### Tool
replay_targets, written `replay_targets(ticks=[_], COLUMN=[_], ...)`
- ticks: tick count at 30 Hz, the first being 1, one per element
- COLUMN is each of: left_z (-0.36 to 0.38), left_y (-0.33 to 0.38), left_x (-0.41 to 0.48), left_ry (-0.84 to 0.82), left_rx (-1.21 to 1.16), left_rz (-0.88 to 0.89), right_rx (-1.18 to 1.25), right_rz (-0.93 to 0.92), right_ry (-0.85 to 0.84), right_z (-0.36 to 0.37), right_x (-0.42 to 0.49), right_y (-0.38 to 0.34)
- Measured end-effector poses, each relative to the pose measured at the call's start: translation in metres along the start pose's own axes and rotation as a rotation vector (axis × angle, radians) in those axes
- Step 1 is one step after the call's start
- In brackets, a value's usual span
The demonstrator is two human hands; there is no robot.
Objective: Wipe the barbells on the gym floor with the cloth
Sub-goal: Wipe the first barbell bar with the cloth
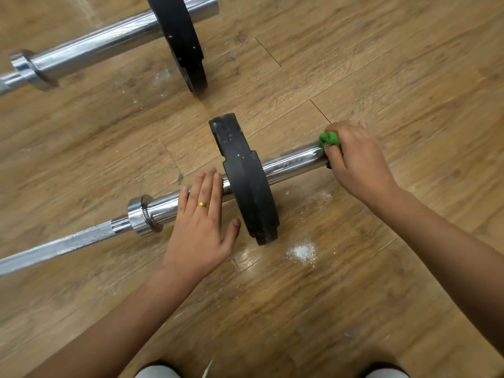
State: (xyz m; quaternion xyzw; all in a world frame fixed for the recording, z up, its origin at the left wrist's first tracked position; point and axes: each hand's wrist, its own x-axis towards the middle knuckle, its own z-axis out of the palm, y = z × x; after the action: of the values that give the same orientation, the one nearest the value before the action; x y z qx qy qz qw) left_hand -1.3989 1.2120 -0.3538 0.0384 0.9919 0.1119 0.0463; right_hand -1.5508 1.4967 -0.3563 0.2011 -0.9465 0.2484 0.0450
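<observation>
right grip (357, 156) clutching green cloth (330, 138) on barbell (291, 162), left grip (199, 227) flat on it

On the floor (381, 64), far barbell (90, 47) lies behind near barbell (289, 163).

Two bare arms reach forward, one grip flat and one curled.
The left grip (199, 227) lies palm down on the barbell (291, 162), with its fingers straight and close together and its thumb stuck out to the side. It has a gold ring (203, 205) on one finger. The right grip (357, 156) is further out, and its fingers curl tight round the green cloth (330, 138). Both arms come up from the bottom corners.
</observation>
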Motion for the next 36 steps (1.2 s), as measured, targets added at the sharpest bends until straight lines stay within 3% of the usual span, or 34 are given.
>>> replay_targets(ticks=[4,8,13,17,23,30,36], left_z=[0.002,0.004,0.004,0.002,0.008,0.010,0.005], left_y=[0.002,0.004,0.008,0.003,-0.002,0.002,0.001], left_x=[-0.007,-0.015,-0.027,-0.037,-0.051,-0.062,-0.069], left_ry=[-0.016,-0.039,-0.061,-0.039,-0.057,-0.050,-0.078], left_rx=[-0.011,-0.012,-0.021,-0.014,-0.009,-0.015,0.015], left_rz=[0.010,0.013,0.040,0.006,0.012,0.026,0.047], right_rx=[0.007,0.019,0.003,0.021,0.026,0.055,0.050], right_rz=[-0.111,0.026,-0.085,0.058,-0.027,0.053,-0.027], right_ry=[-0.104,0.005,-0.096,0.016,-0.040,0.020,-0.025], right_z=[-0.001,-0.007,-0.004,-0.004,0.002,0.003,0.001], right_x=[-0.011,-0.013,-0.033,-0.039,-0.059,-0.070,-0.072], right_y=[-0.003,0.000,-0.002,-0.005,-0.011,-0.018,-0.013])
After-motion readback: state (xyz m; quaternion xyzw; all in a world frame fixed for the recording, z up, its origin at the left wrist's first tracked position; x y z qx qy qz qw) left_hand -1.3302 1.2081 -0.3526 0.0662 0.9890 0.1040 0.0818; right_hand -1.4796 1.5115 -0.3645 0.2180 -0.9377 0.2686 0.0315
